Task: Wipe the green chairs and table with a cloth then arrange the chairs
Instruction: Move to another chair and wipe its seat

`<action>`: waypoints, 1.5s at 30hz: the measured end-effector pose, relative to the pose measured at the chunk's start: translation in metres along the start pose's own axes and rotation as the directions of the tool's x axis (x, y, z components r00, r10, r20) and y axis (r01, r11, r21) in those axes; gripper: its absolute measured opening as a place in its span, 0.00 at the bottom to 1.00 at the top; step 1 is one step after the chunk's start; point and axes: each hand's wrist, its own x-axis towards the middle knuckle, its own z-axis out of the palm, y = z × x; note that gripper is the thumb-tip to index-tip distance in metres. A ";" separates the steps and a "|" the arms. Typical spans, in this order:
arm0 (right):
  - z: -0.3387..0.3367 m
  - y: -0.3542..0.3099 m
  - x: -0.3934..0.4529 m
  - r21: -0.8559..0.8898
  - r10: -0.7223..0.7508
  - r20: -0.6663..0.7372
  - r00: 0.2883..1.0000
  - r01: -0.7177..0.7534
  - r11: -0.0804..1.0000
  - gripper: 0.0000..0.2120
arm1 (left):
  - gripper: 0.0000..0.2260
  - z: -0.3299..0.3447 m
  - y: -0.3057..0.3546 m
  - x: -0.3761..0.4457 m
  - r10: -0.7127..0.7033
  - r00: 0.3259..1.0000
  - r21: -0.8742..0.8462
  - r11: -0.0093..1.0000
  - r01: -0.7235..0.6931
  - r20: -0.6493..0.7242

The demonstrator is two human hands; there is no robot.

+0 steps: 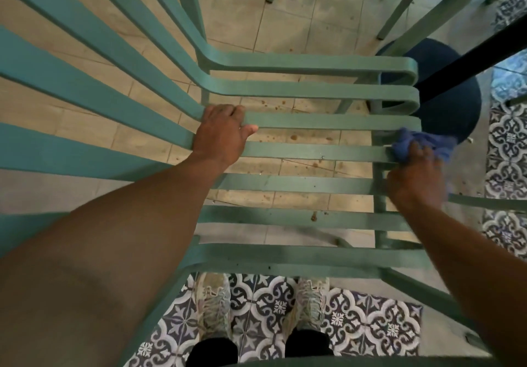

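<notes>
The left hand [221, 132] grips a slat of the green slatted metal chair [313, 121]; the right hand [415, 178] clutches the crumpled blue cloth [422, 142] at the seat's front edge. Wiping looks mid-way; arranging remains.

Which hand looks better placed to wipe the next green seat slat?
The right hand, probably. It already holds the crumpled blue cloth against the front ends of the slatted green metal chair. The left hand holds no cloth; it grips a slat near the backrest, seemingly steadying the chair.
</notes>
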 end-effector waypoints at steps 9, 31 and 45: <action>0.098 -0.178 -0.122 0.052 -0.645 0.238 0.726 0.654 0.755 0.33 | 0.14 -0.008 -0.002 0.009 -0.028 0.998 -0.010 1.000 0.029 0.054; 0.073 -0.130 -0.162 -0.147 -0.707 0.381 0.596 0.794 0.590 0.25 | 0.23 -0.011 0.005 0.005 -0.050 0.993 -0.003 0.999 0.050 0.110; 0.112 -0.167 -0.233 -0.072 -0.529 0.688 0.497 0.772 0.632 0.23 | 0.23 -0.014 0.007 0.001 -0.056 0.994 -0.007 0.998 0.057 0.098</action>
